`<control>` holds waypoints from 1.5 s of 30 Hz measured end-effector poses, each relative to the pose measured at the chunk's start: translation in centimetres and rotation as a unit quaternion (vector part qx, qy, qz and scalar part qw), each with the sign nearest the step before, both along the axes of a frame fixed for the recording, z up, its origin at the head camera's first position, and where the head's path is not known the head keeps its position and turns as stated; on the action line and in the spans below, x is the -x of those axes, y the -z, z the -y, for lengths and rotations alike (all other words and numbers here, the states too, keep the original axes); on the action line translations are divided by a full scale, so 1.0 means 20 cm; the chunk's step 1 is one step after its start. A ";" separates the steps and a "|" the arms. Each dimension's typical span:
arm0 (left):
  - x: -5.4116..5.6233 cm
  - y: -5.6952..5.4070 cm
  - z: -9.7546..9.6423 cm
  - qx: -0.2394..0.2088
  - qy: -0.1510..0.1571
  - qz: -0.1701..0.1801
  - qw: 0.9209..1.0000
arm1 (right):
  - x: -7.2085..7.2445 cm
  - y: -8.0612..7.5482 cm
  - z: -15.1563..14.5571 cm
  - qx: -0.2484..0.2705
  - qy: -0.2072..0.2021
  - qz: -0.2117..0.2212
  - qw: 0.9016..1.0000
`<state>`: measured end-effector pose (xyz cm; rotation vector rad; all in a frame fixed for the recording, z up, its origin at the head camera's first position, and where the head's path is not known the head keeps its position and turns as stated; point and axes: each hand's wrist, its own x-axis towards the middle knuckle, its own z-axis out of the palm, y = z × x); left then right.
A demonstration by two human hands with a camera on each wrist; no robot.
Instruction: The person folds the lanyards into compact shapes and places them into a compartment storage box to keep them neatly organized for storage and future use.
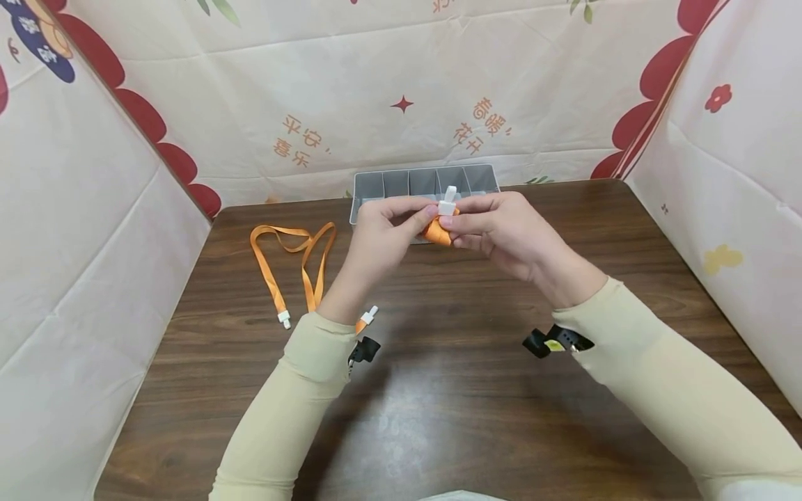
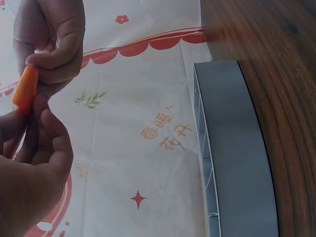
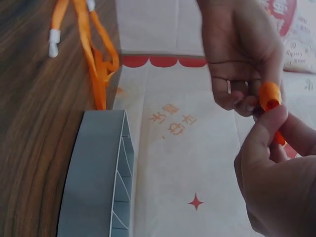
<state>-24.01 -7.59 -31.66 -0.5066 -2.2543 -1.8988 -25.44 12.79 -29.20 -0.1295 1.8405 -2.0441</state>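
Both hands meet above the front of the grey box and hold a rolled-up orange lanyard (image 1: pixel 438 232) with a white plastic clip (image 1: pixel 447 207) standing up from it. My left hand (image 1: pixel 383 235) pinches the roll from the left with thumb and fingers. On the other side my right hand (image 1: pixel 501 229) grips it, its thumb just below the clip. In the left wrist view the orange roll (image 2: pixel 25 90) sits between the two hands. The right wrist view shows the roll's coiled end (image 3: pixel 270 96).
A grey divided box (image 1: pixel 426 182) stands at the table's back edge, against the printed cloth. Loose orange lanyards (image 1: pixel 266 268) with white clips lie on the left of the brown wooden table (image 1: pixel 451 390). Cloth walls rise on the left and right.
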 end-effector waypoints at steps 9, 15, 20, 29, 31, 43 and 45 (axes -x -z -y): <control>0.13 -0.01 0.04 -0.013 -0.002 0.008 1.000 | 0.20 -0.07 -0.01 -0.025 -0.037 0.038 0.998; 0.30 0.05 0.19 0.148 -0.100 0.007 0.984 | 0.44 -0.08 -0.02 -0.060 0.005 0.069 0.996; 0.42 0.14 0.30 0.282 -0.145 0.033 0.948 | 0.60 -0.05 0.01 -0.123 0.029 0.069 0.990; 0.54 0.29 0.39 0.449 -0.130 0.096 0.879 | 0.77 0.00 0.05 -0.249 0.072 0.035 0.965; 0.57 0.32 0.41 0.454 -0.117 0.111 0.876 | 0.79 0.00 0.05 -0.272 0.075 0.031 0.959; 0.75 0.51 0.45 0.450 -0.086 0.147 0.877 | 1.01 0.25 0.11 -0.493 0.024 -0.072 0.867; 0.77 0.55 0.44 0.436 -0.077 0.153 0.883 | 1.02 0.32 0.11 -0.533 0.004 -0.102 0.840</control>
